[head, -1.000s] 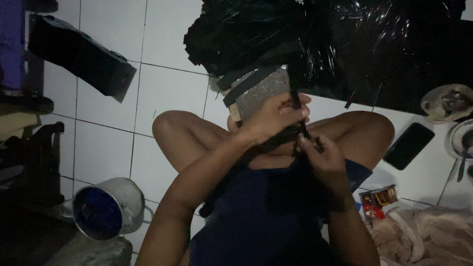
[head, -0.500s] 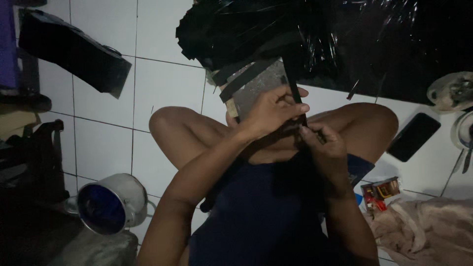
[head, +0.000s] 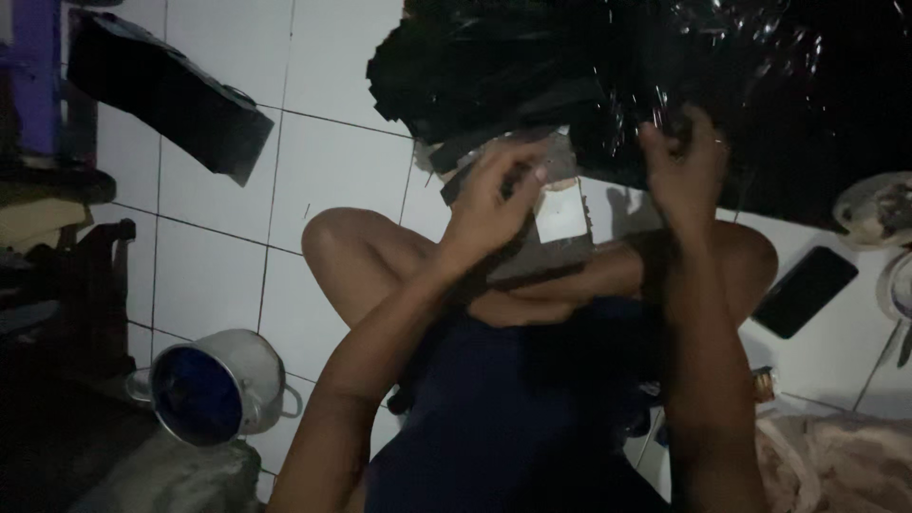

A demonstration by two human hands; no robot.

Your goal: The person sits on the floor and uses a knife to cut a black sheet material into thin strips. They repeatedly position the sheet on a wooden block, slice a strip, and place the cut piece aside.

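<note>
I sit cross-legged on a white tiled floor. A grey flat slab with a white patch rests on my lap against my legs. My left hand grips the slab's upper edge, fingers curled over it. My right hand is raised to the right of the slab, at the lower edge of a crumpled black plastic sheet. Its fingers are bent, and the dim light hides whether they hold anything.
A metal pot with a blue inside lies tipped at the lower left. A black phone lies on the tiles at the right, near dishes. A dark box sits upper left, pale cloth lower right.
My right hand has left the slab, where it held a thin dark tool, and risen to the black plastic. The left hand stays on the slab. The view has moved closer.
</note>
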